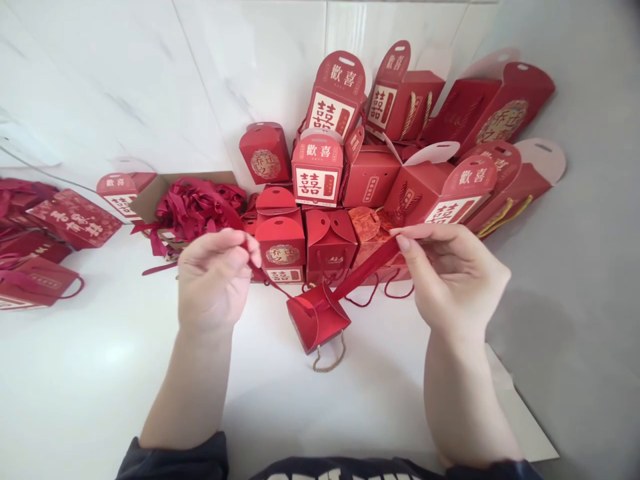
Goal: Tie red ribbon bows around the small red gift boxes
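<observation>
Pinching a red ribbon (367, 270) from both sides, we hold its two lengths apart in a V above a small red box (325, 323) at the centre of the frame. Our left hand (215, 283), left of centre, has its fingers curled closed on one strand; our right hand (450, 280), right of centre, grips the other flat length between thumb and forefinger. The ribbon runs down to the box's folded top flaps, and a tan cord handle (331, 367) droops from the box's lower side. We cannot tell whether the box rests on the white worktop (110, 373) or hangs. Beyond our hands, red gift boxes (317, 183) crowd the centre and upper right. At centre left, a cardboard box (151, 198) holds heaped dark red ribbons (193, 207).
</observation>
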A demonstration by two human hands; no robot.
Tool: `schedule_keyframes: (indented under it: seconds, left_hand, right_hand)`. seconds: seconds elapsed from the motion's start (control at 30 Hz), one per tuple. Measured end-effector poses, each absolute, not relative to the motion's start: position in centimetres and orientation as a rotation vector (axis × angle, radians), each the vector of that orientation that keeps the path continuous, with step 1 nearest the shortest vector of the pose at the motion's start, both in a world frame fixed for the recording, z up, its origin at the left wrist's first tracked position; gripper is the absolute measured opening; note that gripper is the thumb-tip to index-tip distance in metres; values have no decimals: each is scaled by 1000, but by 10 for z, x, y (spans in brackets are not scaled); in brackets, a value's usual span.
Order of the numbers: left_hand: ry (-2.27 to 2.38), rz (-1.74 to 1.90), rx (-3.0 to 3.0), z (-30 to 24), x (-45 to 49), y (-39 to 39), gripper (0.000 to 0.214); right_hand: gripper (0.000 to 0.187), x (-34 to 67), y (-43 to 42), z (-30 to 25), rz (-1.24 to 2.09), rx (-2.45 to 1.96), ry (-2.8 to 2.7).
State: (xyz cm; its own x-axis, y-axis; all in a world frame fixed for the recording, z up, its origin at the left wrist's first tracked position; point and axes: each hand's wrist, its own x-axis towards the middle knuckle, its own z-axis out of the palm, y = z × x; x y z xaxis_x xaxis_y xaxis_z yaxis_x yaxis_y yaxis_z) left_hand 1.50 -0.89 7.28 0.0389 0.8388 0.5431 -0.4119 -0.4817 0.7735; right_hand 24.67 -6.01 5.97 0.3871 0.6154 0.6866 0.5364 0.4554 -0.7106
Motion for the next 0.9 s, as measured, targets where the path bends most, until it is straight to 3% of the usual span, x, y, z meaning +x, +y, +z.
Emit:
schedule_keyframes:
  seconds: [0.2,0.33,0.43,0.53,0.9]
  left_hand:
    - [539,1638,1280,81,9,-15,39]
    - [681,1429,1384,71,29,-25,17]
    - [842,1263,1391,62,48,-32,17]
    - [866,1131,1413,56,62,-36,19]
    - [852,1001,1472,52,65,-34,23]
  right_hand:
    - [12,245,-61,65,78,-1116,-1087]
    - [14,239,-64,63,178,-1107,-1081]
    - [6,233,-66,61,378,-1099,-1197]
    - [10,229,-68,59,545,-1080,-1296]
    - [25,226,-66,56,678,-1083,-1362]
